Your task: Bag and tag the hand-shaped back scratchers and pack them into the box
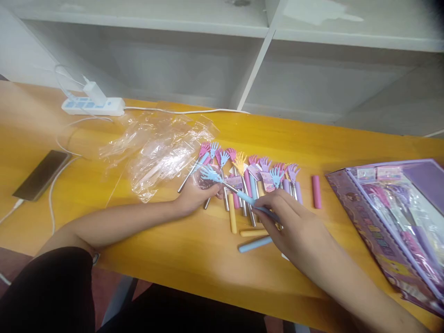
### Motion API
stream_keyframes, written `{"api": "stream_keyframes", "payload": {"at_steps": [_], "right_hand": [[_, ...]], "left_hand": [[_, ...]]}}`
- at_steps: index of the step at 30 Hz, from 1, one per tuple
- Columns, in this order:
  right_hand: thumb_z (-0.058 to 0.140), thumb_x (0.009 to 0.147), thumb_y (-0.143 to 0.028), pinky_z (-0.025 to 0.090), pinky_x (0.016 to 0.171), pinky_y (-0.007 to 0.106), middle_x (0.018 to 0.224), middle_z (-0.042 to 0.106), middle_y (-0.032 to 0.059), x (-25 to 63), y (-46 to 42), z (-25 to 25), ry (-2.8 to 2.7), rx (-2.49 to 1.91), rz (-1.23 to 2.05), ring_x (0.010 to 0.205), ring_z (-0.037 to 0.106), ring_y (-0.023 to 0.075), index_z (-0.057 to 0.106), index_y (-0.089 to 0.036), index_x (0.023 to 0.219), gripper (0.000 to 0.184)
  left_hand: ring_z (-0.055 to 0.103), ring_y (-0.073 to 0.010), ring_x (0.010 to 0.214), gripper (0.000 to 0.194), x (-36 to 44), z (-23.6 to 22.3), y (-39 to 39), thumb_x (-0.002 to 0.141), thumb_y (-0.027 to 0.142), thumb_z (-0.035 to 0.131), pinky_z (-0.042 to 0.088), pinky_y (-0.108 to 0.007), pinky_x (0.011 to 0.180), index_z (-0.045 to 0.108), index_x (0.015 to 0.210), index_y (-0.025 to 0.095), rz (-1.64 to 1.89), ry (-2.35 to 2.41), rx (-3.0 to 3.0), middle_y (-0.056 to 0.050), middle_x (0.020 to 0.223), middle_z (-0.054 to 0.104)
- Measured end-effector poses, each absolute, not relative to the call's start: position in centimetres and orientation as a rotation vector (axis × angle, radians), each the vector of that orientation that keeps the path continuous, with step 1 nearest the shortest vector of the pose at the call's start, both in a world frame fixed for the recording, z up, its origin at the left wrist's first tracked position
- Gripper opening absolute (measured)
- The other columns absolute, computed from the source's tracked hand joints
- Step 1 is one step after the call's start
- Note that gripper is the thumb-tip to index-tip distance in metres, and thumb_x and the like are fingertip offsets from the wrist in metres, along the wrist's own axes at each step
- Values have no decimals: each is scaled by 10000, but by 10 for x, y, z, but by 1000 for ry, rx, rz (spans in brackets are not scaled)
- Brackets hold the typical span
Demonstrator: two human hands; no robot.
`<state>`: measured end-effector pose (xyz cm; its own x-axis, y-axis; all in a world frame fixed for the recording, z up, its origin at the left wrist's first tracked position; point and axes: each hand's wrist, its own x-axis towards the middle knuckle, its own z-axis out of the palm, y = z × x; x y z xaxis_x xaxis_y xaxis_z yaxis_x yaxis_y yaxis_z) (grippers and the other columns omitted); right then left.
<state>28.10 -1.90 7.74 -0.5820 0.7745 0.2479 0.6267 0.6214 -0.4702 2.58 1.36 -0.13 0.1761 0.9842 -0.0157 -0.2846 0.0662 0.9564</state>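
Observation:
A light-blue back scratcher (246,198) with a hand-shaped head and a metal rod is held between my two hands, over the middle of the table. My right hand (289,217) is closed around its blue handle. At the head end, my left hand (197,194) has its fingers closed around the rod just below the head; its fingertips are partly hidden, and clear film seems to lie around them. Behind and beneath lie several more back scratchers (240,163) in pink, purple, yellow and blue. Loose handle sleeves, a yellow one (232,213) and a blue one (255,244), lie nearby.
Crumpled clear plastic bags (159,159) lie left of the pile. A purple display box (367,231) with packaged back scratchers stands right, near a loose pink sleeve (316,192). A phone (42,175) and a power strip (93,106) with cables are at left. White shelving (156,69) borders the back.

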Motion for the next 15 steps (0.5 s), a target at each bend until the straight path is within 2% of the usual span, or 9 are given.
{"api": "stream_keyframes", "payload": {"at_steps": [8,12,15], "right_hand": [[563,1068,-131,490,686,284,952,656,22,283,-14,74,-2467,-1073,423,782,661,158,595,-226,1059,101],[574,1051,-102,485,682,281,946,671,18,289,-7,73,-2479,-1077,399,789,656,160,616,-231,1040,136],[584,1039,-80,494,702,278,955,675,19,290,-1,71,-2471,-1019,440,820,654,160,619,-229,1034,154]], "left_hand": [[708,-138,864,389,27,0,9,795,223,881,586,-258,799,614,1077,197,1230,951,1132,-5,950,695],[696,-133,824,411,26,-3,9,795,244,881,577,-265,785,605,1097,201,1214,911,1111,-7,936,707],[712,-160,879,424,25,-4,8,772,269,912,580,-289,825,621,1073,200,1201,900,1147,-18,944,719]]}}
